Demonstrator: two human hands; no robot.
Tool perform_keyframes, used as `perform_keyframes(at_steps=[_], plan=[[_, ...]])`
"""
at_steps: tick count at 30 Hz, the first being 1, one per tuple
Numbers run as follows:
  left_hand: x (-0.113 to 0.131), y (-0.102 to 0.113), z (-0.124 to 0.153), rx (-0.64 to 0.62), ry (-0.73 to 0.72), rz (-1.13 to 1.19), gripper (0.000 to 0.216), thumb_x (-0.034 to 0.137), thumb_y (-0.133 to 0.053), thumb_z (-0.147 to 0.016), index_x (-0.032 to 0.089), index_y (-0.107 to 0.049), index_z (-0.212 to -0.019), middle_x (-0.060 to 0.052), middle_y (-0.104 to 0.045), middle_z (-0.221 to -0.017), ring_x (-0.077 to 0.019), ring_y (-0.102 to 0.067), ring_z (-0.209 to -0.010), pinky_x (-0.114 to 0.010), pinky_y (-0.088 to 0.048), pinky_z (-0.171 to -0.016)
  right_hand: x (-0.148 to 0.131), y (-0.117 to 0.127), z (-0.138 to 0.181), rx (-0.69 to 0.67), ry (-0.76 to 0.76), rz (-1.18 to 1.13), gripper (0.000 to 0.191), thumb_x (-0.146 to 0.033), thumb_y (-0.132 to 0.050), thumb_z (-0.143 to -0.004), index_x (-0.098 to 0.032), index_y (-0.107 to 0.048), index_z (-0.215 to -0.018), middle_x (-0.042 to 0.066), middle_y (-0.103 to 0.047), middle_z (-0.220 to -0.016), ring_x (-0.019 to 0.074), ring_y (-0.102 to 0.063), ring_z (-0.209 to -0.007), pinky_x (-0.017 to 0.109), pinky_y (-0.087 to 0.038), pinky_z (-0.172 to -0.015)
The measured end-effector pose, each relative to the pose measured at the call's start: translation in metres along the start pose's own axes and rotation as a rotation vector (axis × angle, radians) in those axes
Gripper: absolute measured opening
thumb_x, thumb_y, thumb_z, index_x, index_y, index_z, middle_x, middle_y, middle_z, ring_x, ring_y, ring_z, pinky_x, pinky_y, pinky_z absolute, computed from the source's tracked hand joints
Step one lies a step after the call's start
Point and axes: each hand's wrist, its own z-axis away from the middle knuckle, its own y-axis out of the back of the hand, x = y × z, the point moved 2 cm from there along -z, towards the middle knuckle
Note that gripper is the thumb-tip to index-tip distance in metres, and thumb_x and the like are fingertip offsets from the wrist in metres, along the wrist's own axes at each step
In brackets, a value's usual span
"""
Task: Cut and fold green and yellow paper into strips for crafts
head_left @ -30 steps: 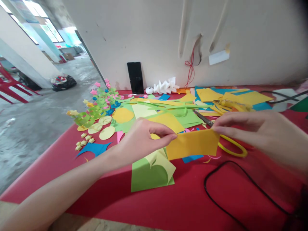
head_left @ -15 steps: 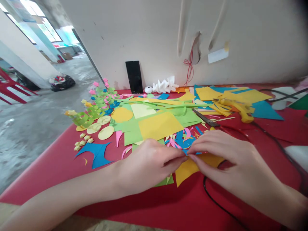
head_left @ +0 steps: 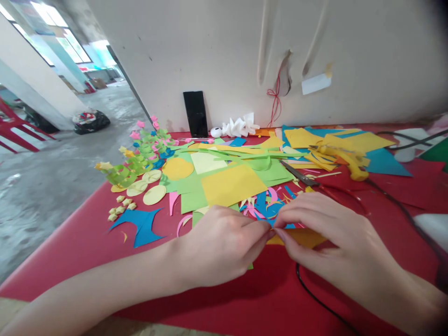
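My left hand (head_left: 224, 247) is closed in a pinch, its fingertips meeting those of my right hand (head_left: 325, 238) over the red tabletop. Between them is a sheet of orange-yellow paper (head_left: 304, 237), pinched at its top left; much of it is hidden behind the fingers. Just beyond the fingertips lie blue paper scraps (head_left: 265, 205) mixed with pink and cream trimmings. A pair of scissors (head_left: 301, 175) with red handles rests above my right hand. Farther back is a yellow glue gun (head_left: 355, 168) with a black cord. Green sheets and a yellow sheet (head_left: 233, 184) are stacked beyond my left hand.
Paper flowers on green curls (head_left: 131, 165) stand at the left edge, near cream discs (head_left: 154, 194), small folded stars (head_left: 121, 205) and a blue cut-out (head_left: 140, 225). A black phone (head_left: 196, 114) leans on the white panel. A black cord (head_left: 315, 298) crosses the front.
The orange-yellow paper's lower left part, visible before below the fingers, no longer shows; a narrower band is in view. My left hand has shifted slightly downward, and both hands keep their pinch.
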Motion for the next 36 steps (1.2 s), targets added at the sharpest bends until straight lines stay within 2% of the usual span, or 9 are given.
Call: perform_keyframes(at_steps=[5,11,14,20,24,27,30,32,36], plan=[[0.002,0.004,0.003,-0.044,0.068,0.020,0.025,0.016,-0.040,-0.087,0.014,-0.057,-0.069,-0.001,-0.057,-0.052,-0.0115,-0.051,-0.043,-0.024,-0.034,-0.043,0.000,0.003,0.000,0.026,-0.003,0.051,0.007,-0.013,-0.051,-0.076,-0.019,-0.055,-0.075,0.001,-0.065,-0.073,0.0140,-0.060,-0.066,0.026,-0.048,-0.060],[-0.002,0.019,0.002,0.130,0.091,0.007,0.024,0.019,-0.043,-0.088,0.013,-0.063,-0.076,0.000,-0.057,-0.051,-0.0092,-0.048,-0.041,-0.023,-0.032,-0.041,0.018,0.016,-0.003,0.113,-0.093,0.112,0.006,-0.017,-0.050,-0.079,-0.020,-0.056,-0.078,0.002,-0.065,-0.075,0.0162,-0.062,-0.068,0.027,-0.049,-0.061],[-0.006,0.021,0.002,0.199,0.080,-0.012,0.023,0.019,-0.044,-0.088,0.013,-0.063,-0.075,0.000,-0.061,-0.055,-0.0090,-0.052,-0.044,-0.022,-0.035,-0.044,0.033,0.019,-0.007,0.118,-0.146,0.137,0.004,-0.019,-0.054,-0.078,-0.021,-0.056,-0.076,0.002,-0.065,-0.077,0.0182,-0.062,-0.070,0.029,-0.048,-0.061],[-0.011,0.018,0.002,0.202,0.082,-0.049,0.021,0.018,-0.046,-0.086,0.013,-0.063,-0.074,-0.001,-0.063,-0.056,-0.0101,-0.056,-0.046,-0.022,-0.037,-0.045,0.058,0.023,-0.009,0.091,-0.199,0.177,0.005,-0.021,-0.055,-0.077,-0.021,-0.057,-0.072,0.002,-0.065,-0.079,0.0189,-0.061,-0.073,0.029,-0.046,-0.060],[-0.012,0.023,0.002,0.236,0.105,-0.028,0.020,0.016,-0.046,-0.085,0.014,-0.063,-0.074,0.001,-0.060,-0.053,-0.0086,-0.053,-0.044,-0.021,-0.036,-0.044,0.072,0.032,-0.009,0.137,-0.268,0.191,0.006,-0.027,-0.055,-0.078,-0.023,-0.057,-0.074,0.002,-0.065,-0.075,0.0200,-0.060,-0.068,0.032,-0.046,-0.060],[-0.013,0.023,0.001,0.199,0.114,0.008,0.020,0.017,-0.047,-0.085,0.012,-0.065,-0.076,0.000,-0.060,-0.052,-0.0094,-0.053,-0.044,-0.022,-0.036,-0.044,0.064,0.034,-0.009,0.149,-0.284,0.145,0.012,-0.033,-0.051,-0.083,-0.024,-0.059,-0.083,0.002,-0.065,-0.085,0.0198,-0.061,-0.076,0.033,-0.049,-0.067],[-0.013,0.021,-0.001,0.201,0.095,0.068,0.021,0.018,-0.048,-0.086,0.012,-0.067,-0.079,-0.002,-0.065,-0.059,-0.0110,-0.058,-0.049,-0.022,-0.040,-0.047,0.044,0.029,-0.008,0.046,-0.172,0.063,0.012,-0.030,-0.055,-0.082,-0.023,-0.061,-0.090,0.000,-0.066,-0.093,0.0168,-0.061,-0.088,0.026,-0.049,-0.077],[-0.015,0.019,-0.003,0.180,0.086,0.112,0.020,0.019,-0.048,-0.086,0.011,-0.067,-0.085,-0.003,-0.069,-0.066,-0.0120,-0.062,-0.054,-0.021,-0.044,-0.050,0.032,0.023,-0.006,0.013,-0.075,0.039,0.011,-0.026,-0.059,-0.080,-0.021,-0.062,-0.088,0.000,-0.067,-0.089,0.0146,-0.062,-0.084,0.023,-0.049,-0.075],[-0.018,0.016,-0.003,0.180,0.098,0.147,0.025,0.016,-0.050,-0.085,0.013,-0.062,-0.106,-0.005,-0.071,-0.090,-0.0147,-0.067,-0.075,-0.022,-0.051,-0.064,0.020,0.014,0.001,0.061,0.039,0.083,0.009,-0.018,-0.053,-0.083,-0.018,-0.062,-0.079,0.000,-0.067,-0.078,0.0118,-0.062,-0.070,0.020,-0.049,-0.063]])
